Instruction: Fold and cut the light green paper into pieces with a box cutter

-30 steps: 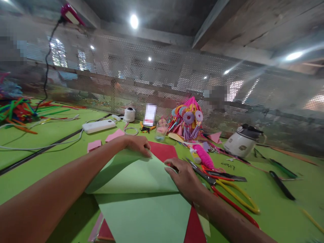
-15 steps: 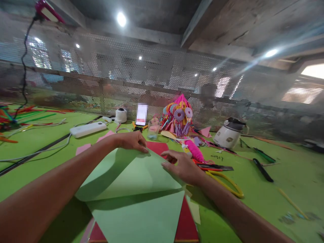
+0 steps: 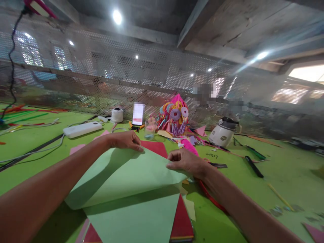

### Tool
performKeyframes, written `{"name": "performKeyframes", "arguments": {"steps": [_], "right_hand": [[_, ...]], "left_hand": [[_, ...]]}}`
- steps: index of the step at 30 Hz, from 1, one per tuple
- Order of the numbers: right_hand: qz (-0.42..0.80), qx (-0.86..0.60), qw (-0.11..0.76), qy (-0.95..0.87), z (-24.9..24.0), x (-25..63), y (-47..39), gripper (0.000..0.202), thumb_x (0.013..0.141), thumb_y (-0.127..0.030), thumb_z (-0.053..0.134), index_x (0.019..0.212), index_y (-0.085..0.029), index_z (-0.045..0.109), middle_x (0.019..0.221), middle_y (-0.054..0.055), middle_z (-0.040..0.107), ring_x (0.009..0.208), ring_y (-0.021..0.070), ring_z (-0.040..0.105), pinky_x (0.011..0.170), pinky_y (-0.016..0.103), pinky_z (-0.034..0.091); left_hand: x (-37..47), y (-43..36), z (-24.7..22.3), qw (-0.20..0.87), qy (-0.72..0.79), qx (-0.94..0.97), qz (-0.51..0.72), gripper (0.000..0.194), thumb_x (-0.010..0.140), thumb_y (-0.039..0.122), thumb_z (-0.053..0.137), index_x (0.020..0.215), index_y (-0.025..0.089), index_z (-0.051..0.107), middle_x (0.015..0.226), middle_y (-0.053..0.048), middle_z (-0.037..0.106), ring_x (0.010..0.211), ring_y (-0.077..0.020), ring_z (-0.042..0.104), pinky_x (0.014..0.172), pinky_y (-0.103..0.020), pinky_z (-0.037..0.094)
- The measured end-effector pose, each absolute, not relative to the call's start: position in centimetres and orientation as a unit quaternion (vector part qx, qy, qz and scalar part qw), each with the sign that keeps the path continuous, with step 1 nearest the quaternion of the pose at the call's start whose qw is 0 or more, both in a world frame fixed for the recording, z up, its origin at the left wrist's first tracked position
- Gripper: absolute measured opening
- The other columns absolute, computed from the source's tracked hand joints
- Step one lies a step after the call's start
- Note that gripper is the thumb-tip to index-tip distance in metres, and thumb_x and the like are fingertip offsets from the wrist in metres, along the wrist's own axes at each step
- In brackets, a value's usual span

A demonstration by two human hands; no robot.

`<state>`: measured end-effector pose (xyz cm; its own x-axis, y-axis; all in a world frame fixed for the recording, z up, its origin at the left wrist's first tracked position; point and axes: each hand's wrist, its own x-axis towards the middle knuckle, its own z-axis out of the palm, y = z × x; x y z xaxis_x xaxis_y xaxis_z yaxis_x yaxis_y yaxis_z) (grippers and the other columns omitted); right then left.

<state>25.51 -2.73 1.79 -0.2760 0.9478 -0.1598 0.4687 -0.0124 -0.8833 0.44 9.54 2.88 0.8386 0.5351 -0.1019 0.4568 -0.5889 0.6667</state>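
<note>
A pale green sheet of paper (image 3: 126, 172) curves up in front of me, its far edge raised. My left hand (image 3: 128, 140) pinches that edge near its middle, fingers closed. My right hand (image 3: 184, 163) is closed on the same sheet's right edge, thumb and forefinger together. Below it lies another pale green sheet (image 3: 134, 216), on a stack of red paper (image 3: 181, 222) whose far part shows between my hands.
Past my hands stand a clear cup (image 3: 150, 130), a lit phone (image 3: 138, 114), a white thread spool (image 3: 116, 115) and a colourful tasselled paper ornament (image 3: 177, 116). A white kettle (image 3: 222, 133), a black-handled tool (image 3: 253, 166) and pink yarn (image 3: 189, 147) lie right; a power strip (image 3: 82, 130) left.
My right hand has moved right along the sheet's edge and now grips it. The raised sheet has shifted left and tilted slightly, while my left hand keeps its pinch.
</note>
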Motion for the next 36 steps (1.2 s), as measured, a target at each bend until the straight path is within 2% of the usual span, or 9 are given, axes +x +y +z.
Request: {"name": "performKeyframes", "arguments": {"steps": [7,17,22,36], "right_hand": [[0.437,-0.543,0.230,-0.680,1.28,25.98,-2.34,0.028,0.065,-0.040,0.070,0.063,-0.014,0.059,0.055,-0.005,0.049,0.050,0.0066,0.038,0.048,0.022,0.025],[0.438,-0.534,0.222,-0.688,1.55,25.92,-2.33,0.031,0.065,-0.042,0.070,0.065,-0.013,0.058,0.058,-0.004,0.049,0.054,0.0075,0.040,0.052,0.023,0.028],[0.428,-0.538,0.220,-0.692,1.71,25.85,-2.36,0.030,0.064,-0.041,0.071,0.063,-0.014,0.058,0.056,-0.004,0.048,0.053,0.0076,0.039,0.051,0.023,0.027],[0.436,-0.541,0.242,-0.677,1.12,25.77,-2.37,0.029,0.063,-0.039,0.072,0.063,-0.014,0.058,0.058,-0.004,0.051,0.054,0.0079,0.040,0.052,0.023,0.028]], "left_hand": [[0.27,9.46,2.85,0.384,0.284,0.876,0.062,0.040,0.068,0.048,0.067,0.053,0.014,0.052,0.048,0.006,0.039,0.046,-0.0059,0.032,0.045,-0.021,0.023],[0.24,9.46,2.66,0.414,0.274,0.866,0.060,0.038,0.064,0.047,0.071,0.057,0.014,0.055,0.052,0.005,0.049,0.047,-0.0065,0.039,0.045,-0.020,0.027],[0.35,8.98,2.92,0.415,0.288,0.860,0.068,0.041,0.064,0.048,0.070,0.052,0.015,0.049,0.049,0.006,0.042,0.045,-0.0063,0.035,0.044,-0.021,0.025],[0.31,9.52,2.26,0.432,0.281,0.853,0.082,0.036,0.064,0.045,0.071,0.056,0.014,0.055,0.050,0.005,0.047,0.045,-0.0061,0.037,0.043,-0.020,0.024]]}}
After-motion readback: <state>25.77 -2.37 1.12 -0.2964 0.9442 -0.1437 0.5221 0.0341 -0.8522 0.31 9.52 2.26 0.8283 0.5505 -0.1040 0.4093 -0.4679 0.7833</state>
